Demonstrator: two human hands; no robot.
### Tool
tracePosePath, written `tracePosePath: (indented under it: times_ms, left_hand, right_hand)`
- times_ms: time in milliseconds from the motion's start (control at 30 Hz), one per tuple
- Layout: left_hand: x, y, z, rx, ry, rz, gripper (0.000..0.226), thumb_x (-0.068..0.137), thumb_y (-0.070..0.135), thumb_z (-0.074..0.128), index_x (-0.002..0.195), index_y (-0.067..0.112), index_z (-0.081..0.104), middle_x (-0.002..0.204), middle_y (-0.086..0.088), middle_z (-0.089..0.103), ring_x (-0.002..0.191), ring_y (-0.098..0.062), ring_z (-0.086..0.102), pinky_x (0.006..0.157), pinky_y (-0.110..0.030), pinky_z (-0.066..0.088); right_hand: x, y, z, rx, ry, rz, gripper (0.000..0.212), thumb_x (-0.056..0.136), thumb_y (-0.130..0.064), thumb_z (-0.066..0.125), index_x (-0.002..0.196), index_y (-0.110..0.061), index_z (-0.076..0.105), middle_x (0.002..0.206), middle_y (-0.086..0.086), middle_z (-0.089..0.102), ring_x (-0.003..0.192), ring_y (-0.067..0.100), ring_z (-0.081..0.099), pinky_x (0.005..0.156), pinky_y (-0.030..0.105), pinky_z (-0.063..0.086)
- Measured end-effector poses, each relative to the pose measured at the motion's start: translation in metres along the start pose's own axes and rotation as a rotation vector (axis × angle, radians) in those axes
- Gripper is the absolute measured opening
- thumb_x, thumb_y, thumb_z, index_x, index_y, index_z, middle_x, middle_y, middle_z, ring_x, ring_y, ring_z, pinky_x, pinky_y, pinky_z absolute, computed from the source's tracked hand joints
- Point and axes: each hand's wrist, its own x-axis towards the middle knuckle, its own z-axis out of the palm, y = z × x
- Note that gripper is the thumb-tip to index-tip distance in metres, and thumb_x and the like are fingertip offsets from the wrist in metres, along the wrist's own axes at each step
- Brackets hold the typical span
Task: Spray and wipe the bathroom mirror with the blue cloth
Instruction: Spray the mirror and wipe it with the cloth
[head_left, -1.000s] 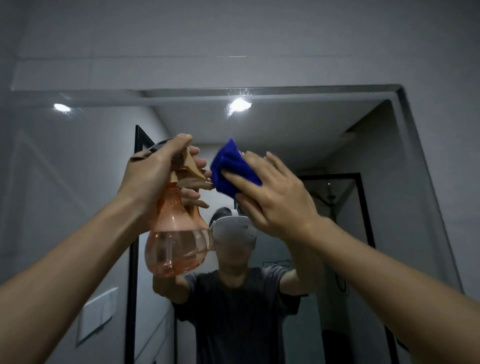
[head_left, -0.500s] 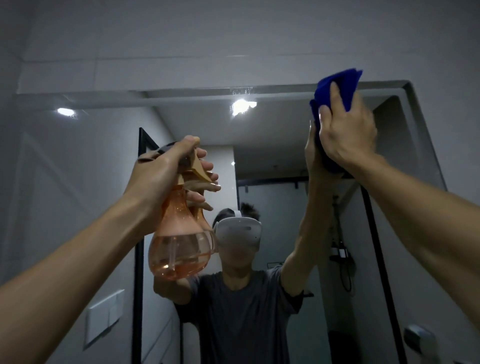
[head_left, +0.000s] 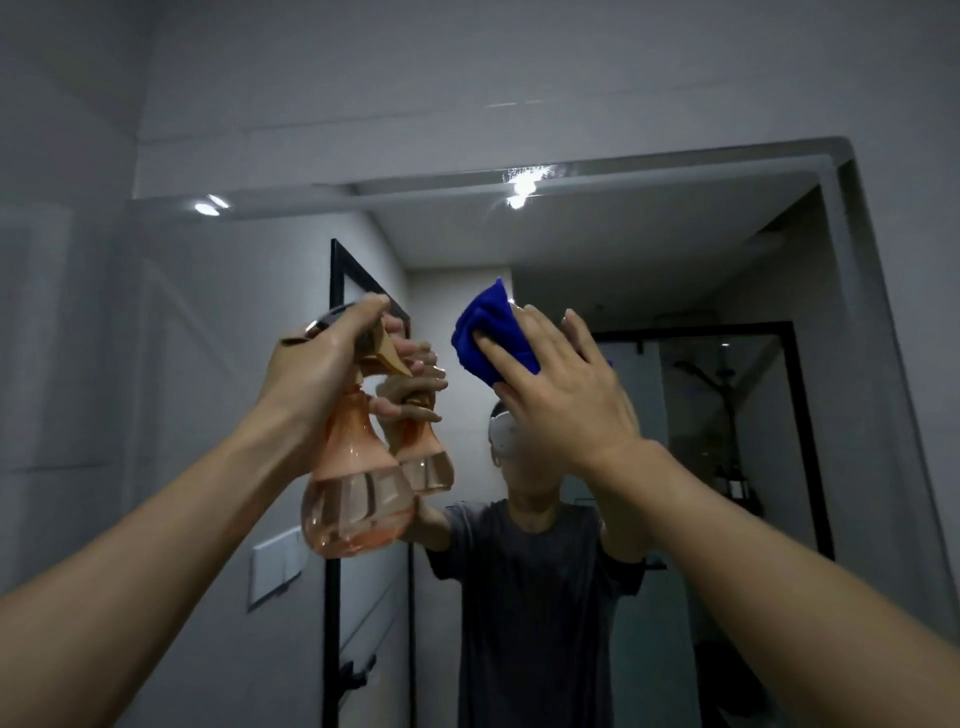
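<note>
While your left hand (head_left: 317, 374) curls around the spray bottle (head_left: 358, 493) neck, your right hand (head_left: 566, 400) presses the blue cloth (head_left: 491, 332) under straight fingers against the mirror (head_left: 649, 270).

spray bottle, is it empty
No, the orange spray bottle gripped by the left hand shows clear liquid filling its rounded lower part.

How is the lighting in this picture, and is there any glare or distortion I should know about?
Head view: the room is dim and greyish; two ceiling lights glare in the mirror, the brighter one near its top edge; the wide lens bends the mirror's frame; the blue cloth under the right hand and the spray bottle stay fairly sharp.
</note>
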Motion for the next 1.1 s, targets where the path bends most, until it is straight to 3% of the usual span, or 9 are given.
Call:
tracePosePath:
  times_ms: [100,300,700,867,1100]
  left_hand:
    - [-0.008,-0.003,-0.020,0.070,0.038,-0.019,0.039,0.093,0.045,0.061,0.109,0.010,0.068,0.097,-0.011,0.076,0.090,-0.026,0.075,0.051,-0.030,0.055]
    - [-0.009,-0.007,-0.069,0.128,0.106,-0.021,0.037,0.091,0.043,0.064,0.104,0.008,0.069,0.096,-0.013,0.076,0.088,-0.027,0.076,0.048,-0.029,0.056]
    - [0.018,-0.022,-0.126,0.103,0.038,0.004,0.036,0.089,0.043,0.065,0.094,0.007,0.069,0.071,-0.010,0.068,0.063,-0.022,0.066,0.043,-0.024,0.049]
    - [0.026,-0.018,-0.132,-0.064,-0.055,-0.050,0.040,0.093,0.040,0.061,0.111,0.005,0.065,0.083,-0.006,0.078,0.072,-0.017,0.076,0.050,-0.028,0.059]
    - [0.026,-0.005,-0.142,-0.069,-0.116,0.035,0.036,0.095,0.040,0.054,0.109,0.010,0.066,0.095,-0.009,0.077,0.080,-0.018,0.076,0.049,-0.026,0.058]
  right_hand:
    - [-0.002,-0.002,-0.002,-0.004,-0.029,0.030,0.053,0.105,-0.044,0.029,0.156,-0.028,0.020,0.161,0.017,0.024,0.149,0.032,0.024,0.120,0.057,0.017]
    - [0.002,-0.011,-0.001,-0.017,0.001,0.129,0.054,0.104,-0.044,0.032,0.155,-0.028,0.023,0.159,0.019,0.028,0.147,0.033,0.027,0.119,0.058,0.019]
    - [0.008,-0.033,-0.006,-0.060,0.002,0.384,0.060,0.102,-0.051,0.017,0.155,-0.025,0.021,0.158,0.020,0.025,0.147,0.033,0.025,0.120,0.057,0.017]
    - [0.024,-0.032,-0.011,-0.037,0.016,0.459,0.061,0.101,-0.052,0.018,0.156,-0.026,0.019,0.158,0.019,0.024,0.146,0.033,0.026,0.121,0.057,0.013]
    - [0.119,-0.046,-0.017,0.086,0.136,0.592,0.057,0.104,-0.044,0.027,0.157,-0.025,0.016,0.161,0.015,0.016,0.151,0.030,0.012,0.121,0.056,0.005]
